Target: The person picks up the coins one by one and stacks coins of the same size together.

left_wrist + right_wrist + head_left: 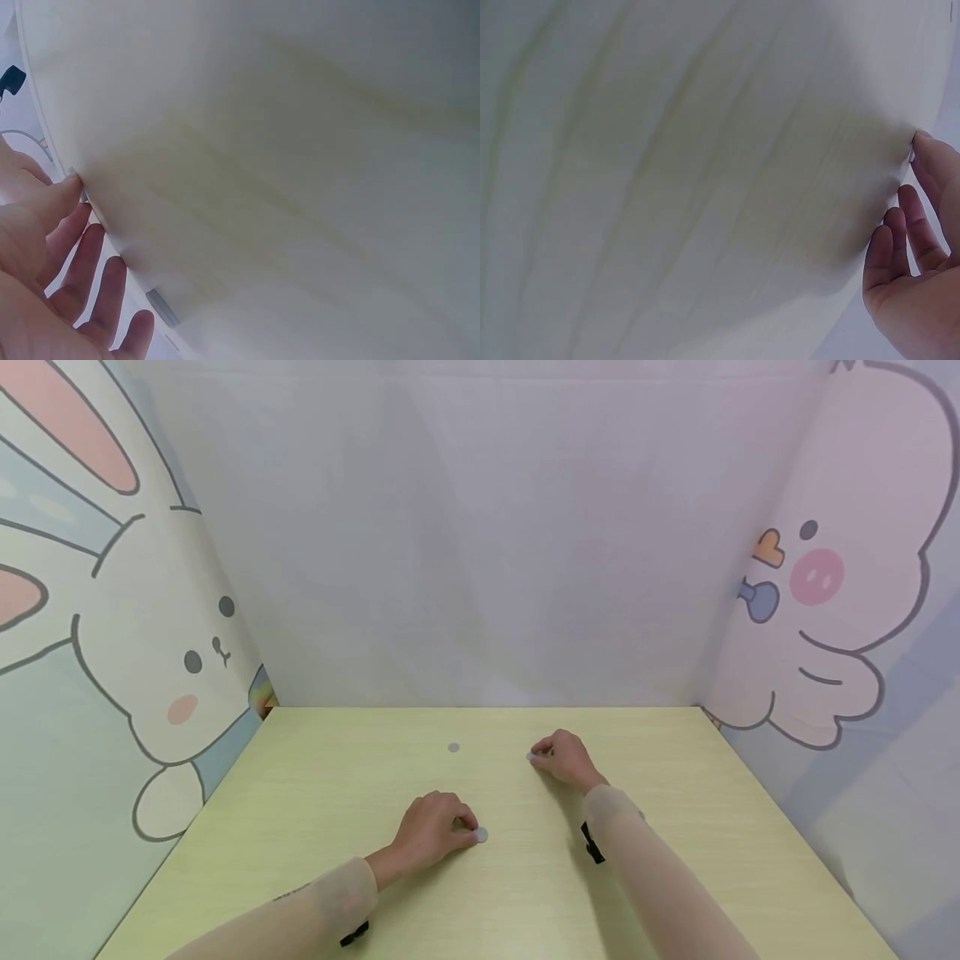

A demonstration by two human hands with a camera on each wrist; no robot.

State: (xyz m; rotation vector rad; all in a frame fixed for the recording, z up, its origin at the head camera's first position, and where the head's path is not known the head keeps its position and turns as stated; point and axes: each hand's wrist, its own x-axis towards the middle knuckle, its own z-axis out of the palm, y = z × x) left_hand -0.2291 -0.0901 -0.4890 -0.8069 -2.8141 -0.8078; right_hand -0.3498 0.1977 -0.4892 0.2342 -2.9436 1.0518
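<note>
Three small round grey discs are on the light wooden tabletop (360,760). My left hand (433,828) pinches the nearest disc (482,835) by its left edge, between thumb and index finger. Farther back and to the right, my right hand (567,762) pinches a second disc (530,757), which its fingertips partly cover. The third disc (453,747) lies flat near the back, touched by neither hand. In the left wrist view, the left hand (56,262) has its other fingers spread near the table, with a grey disc (162,307) beyond them. The right hand (922,225) rests its fingertips at the table surface.
A pale cloth backdrop (480,543) stands behind the table's far edge. Cloth panels with a cartoon rabbit (150,677) and a cartoon chick (840,560) flank the table. Black straps (592,843) show under the sleeved forearms.
</note>
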